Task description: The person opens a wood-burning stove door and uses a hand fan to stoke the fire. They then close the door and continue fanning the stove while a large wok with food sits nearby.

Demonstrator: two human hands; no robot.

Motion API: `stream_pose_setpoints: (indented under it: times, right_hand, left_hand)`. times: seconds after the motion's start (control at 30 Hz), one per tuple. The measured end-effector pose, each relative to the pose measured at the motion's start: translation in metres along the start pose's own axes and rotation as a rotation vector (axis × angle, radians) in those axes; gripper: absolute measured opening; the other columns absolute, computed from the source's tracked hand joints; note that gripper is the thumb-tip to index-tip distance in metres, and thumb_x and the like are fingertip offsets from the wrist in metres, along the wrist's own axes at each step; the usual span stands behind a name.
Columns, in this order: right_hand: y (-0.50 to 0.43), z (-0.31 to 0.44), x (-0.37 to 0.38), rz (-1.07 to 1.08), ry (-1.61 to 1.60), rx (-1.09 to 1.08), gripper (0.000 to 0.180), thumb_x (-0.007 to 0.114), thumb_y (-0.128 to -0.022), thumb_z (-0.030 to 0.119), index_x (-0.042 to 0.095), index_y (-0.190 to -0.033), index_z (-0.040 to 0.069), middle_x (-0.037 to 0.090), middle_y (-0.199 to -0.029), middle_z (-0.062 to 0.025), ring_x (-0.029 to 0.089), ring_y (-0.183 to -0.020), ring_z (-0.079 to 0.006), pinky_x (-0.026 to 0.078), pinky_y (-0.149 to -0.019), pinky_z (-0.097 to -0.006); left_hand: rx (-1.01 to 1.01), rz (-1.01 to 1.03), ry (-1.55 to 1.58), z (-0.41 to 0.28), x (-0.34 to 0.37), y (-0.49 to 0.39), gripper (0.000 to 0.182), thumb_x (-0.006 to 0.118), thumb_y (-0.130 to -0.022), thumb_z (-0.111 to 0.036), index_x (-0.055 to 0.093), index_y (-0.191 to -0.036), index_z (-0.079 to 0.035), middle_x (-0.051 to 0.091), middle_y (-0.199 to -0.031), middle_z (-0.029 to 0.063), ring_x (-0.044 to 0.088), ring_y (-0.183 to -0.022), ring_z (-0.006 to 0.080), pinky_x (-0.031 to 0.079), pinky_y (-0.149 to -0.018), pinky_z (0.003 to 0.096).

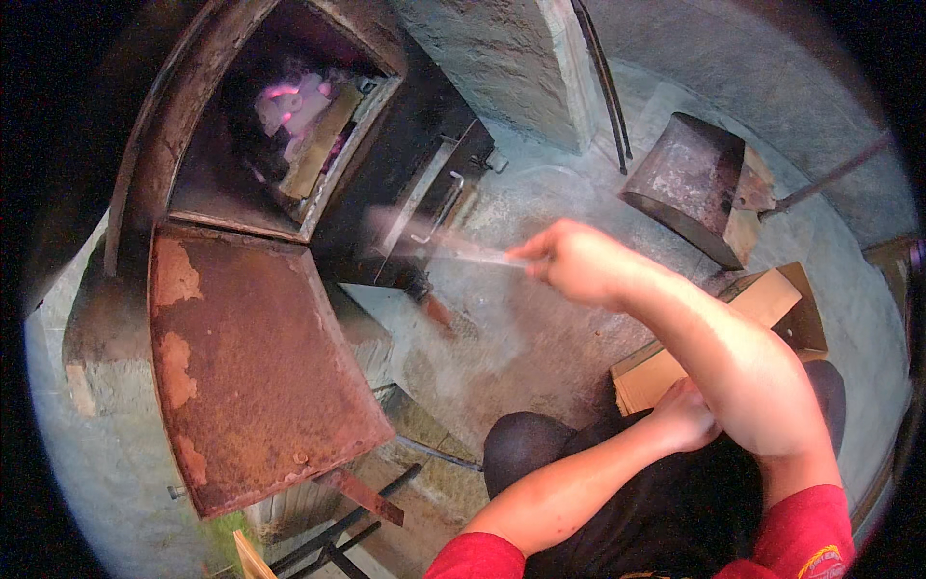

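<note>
My right hand (571,262) is stretched out over the floor, its fingers closed on a thin, pale, flat object (470,250) blurred by motion; what it is I cannot tell. The object's far end lies across the dark front of a metal furnace (376,181). My left hand (687,418) rests near my lap, partly behind my right forearm, beside a cardboard box (647,373); its fingers are hidden. Inside the furnace's open firebox, pale glowing pieces and a split piece of wood (322,155) lie together. The rusty furnace door (268,369) hangs open towards me.
A soot-stained metal bin (687,184) lies tilted on the concrete floor at the right. Two thin dark rods (608,87) lean by a rough wall pillar (506,65). Dark metal bars (347,521) stand below the door. A brick-coloured piece (438,315) lies near the furnace's foot.
</note>
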State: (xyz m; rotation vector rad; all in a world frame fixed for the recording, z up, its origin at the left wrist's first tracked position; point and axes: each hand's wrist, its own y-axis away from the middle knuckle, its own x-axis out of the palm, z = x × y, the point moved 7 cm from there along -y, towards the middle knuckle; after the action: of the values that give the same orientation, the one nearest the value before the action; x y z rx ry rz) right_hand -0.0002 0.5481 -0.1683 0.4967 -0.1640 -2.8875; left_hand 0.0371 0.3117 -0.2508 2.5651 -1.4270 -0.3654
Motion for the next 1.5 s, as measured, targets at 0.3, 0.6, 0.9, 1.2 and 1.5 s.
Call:
stream_pose_setpoints:
  times: [0.3,0.6,0.9,1.2,1.5]
  right_hand:
    - [0.001,0.006,0.01,0.068,0.037,-0.055,0.034,0.065,-0.101,0.013,0.072,-0.135,0.016,0.072,-0.092,-0.0062,0.06,-0.071,-0.0133,0.048,-0.066,-0.0319]
    - [0.008,-0.005,-0.001,-0.011,-0.159,0.257,0.032,0.067,-0.099,0.015,0.075,-0.13,0.016,0.076,-0.1,-0.0094,0.064,-0.081,-0.015,0.051,-0.075,-0.0346]
    - [0.011,-0.016,0.001,-0.091,-0.371,0.249,0.036,0.066,-0.1,0.014,0.071,-0.136,0.014,0.064,-0.077,-0.001,0.054,-0.061,-0.0101,0.045,-0.056,-0.0308]
    - [0.041,-0.007,0.0,-0.509,-0.212,-0.131,0.039,0.064,-0.099,0.009,0.06,-0.138,0.009,0.069,-0.079,-0.0088,0.066,-0.069,-0.018,0.053,-0.068,-0.0343]
    - [0.025,-0.033,-0.018,-0.515,0.008,0.033,0.042,0.068,-0.093,0.013,0.062,-0.134,0.006,0.072,-0.088,-0.0139,0.069,-0.078,-0.0219,0.055,-0.077,-0.0363]
  left_hand:
    - [-0.073,0.034,0.002,-0.004,-0.005,0.002,0.031,0.064,-0.091,-0.017,0.069,-0.118,-0.004,0.069,-0.124,0.0267,0.062,-0.123,0.0441,0.052,-0.101,0.0498]
    - [0.128,-0.035,-0.012,-0.005,-0.003,0.004,0.027,0.067,-0.085,-0.01,0.068,-0.112,-0.006,0.07,-0.117,0.0248,0.064,-0.115,0.0457,0.054,-0.096,0.0513]
    - [-0.078,0.022,0.055,-0.012,-0.014,0.012,0.032,0.066,-0.092,-0.019,0.068,-0.119,-0.001,0.068,-0.125,0.0276,0.063,-0.119,0.0407,0.051,-0.101,0.0475]
    - [-0.2,0.021,0.269,-0.019,-0.014,0.013,0.039,0.07,-0.095,-0.027,0.067,-0.124,0.0,0.068,-0.13,0.0213,0.06,-0.124,0.0278,0.048,-0.105,0.043]
    - [-0.232,0.115,0.018,-0.027,-0.02,0.013,0.048,0.07,-0.093,-0.03,0.066,-0.126,0.005,0.067,-0.133,0.0277,0.063,-0.126,0.0319,0.049,-0.105,0.0431]
